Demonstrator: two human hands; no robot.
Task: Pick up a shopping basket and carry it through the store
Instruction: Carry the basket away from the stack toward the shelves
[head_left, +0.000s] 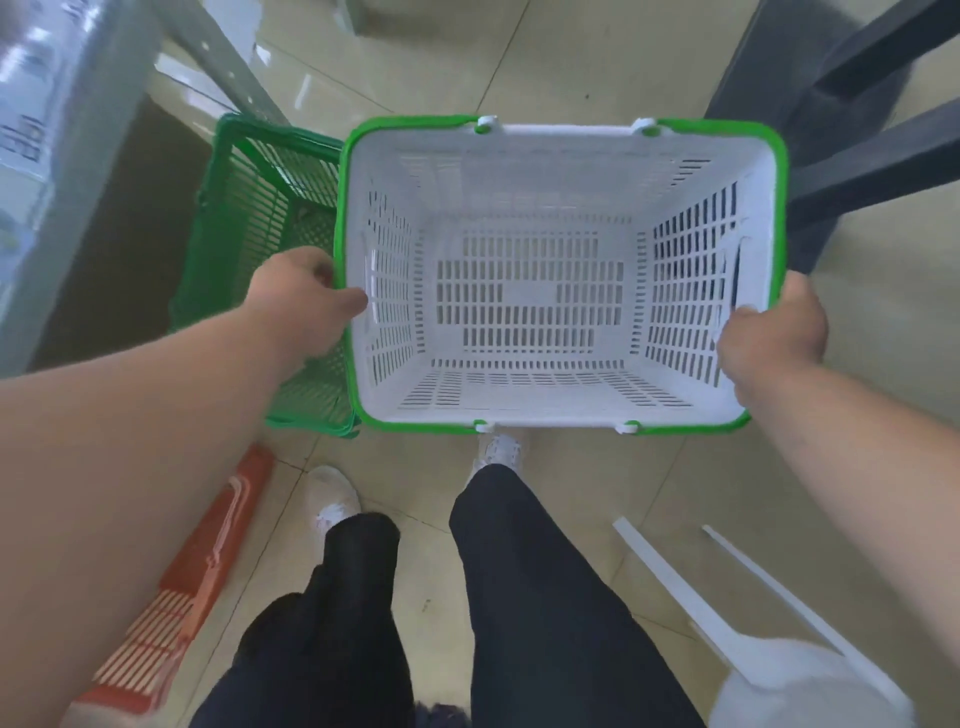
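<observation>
A white slotted shopping basket (540, 171) with a green rim is held level in front of me, above the tiled floor, and it has nothing inside. My left hand (306, 301) grips its left side wall, thumb inside the basket. My right hand (769, 343) grips the right side wall near the rim. Both green handles lie folded down along the rim.
A stack of green baskets (249, 208) stands on the floor at the left, partly under the white basket. A red basket (176, 597) lies at lower left. Dark shelf legs (857, 130) rise at upper right, a grey counter (62, 156) at left, white rails (675, 577) at lower right.
</observation>
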